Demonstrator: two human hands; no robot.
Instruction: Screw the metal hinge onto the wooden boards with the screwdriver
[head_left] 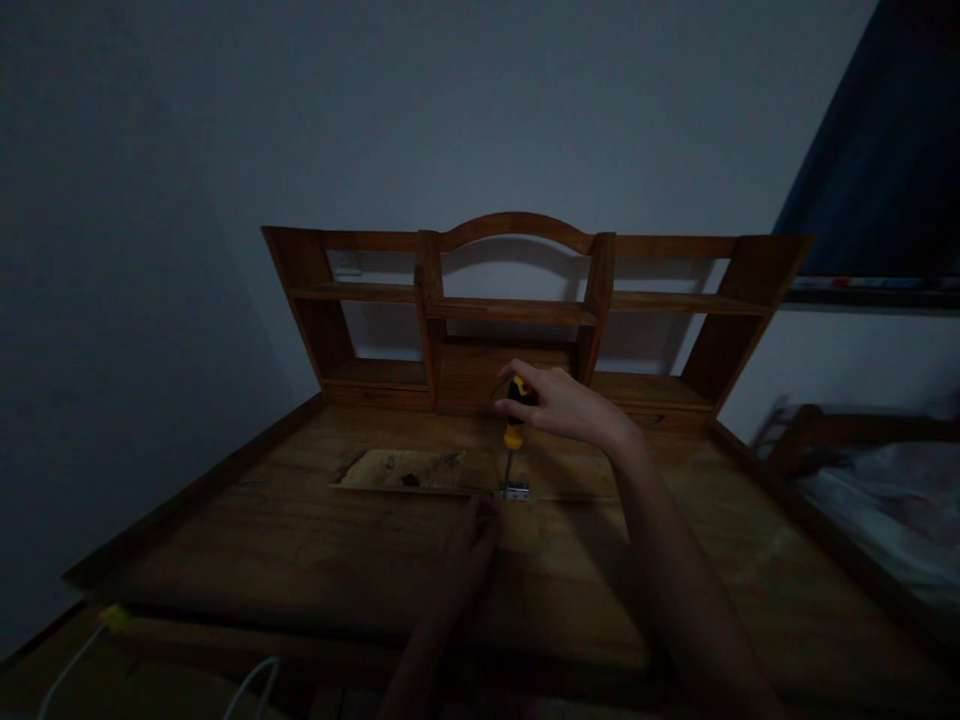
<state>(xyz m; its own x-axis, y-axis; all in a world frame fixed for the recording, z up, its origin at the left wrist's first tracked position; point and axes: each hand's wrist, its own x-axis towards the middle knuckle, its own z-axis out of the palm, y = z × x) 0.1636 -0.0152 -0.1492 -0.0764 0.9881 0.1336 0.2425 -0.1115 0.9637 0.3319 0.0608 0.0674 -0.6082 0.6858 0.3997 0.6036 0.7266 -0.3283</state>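
My right hand [551,400] is closed around the black and yellow handle of a screwdriver [514,435]. The screwdriver stands nearly upright, its shaft pointing down at a small metal hinge [517,491] on the wooden desktop. Whether the tip sits in a screw is too small to tell. Low and just left of the hinge, my left hand [474,540] rests by the wood with its fingers curled together. What those fingers hold, if anything, is hidden in the dim light.
Left of the hinge, the desktop [337,560] has a broken, lighter patch [401,470] with a dark hole. A wooden shelf unit [517,312] stands along the back against the wall. A yellow piece with a white cable [112,618] lies at the lower left.
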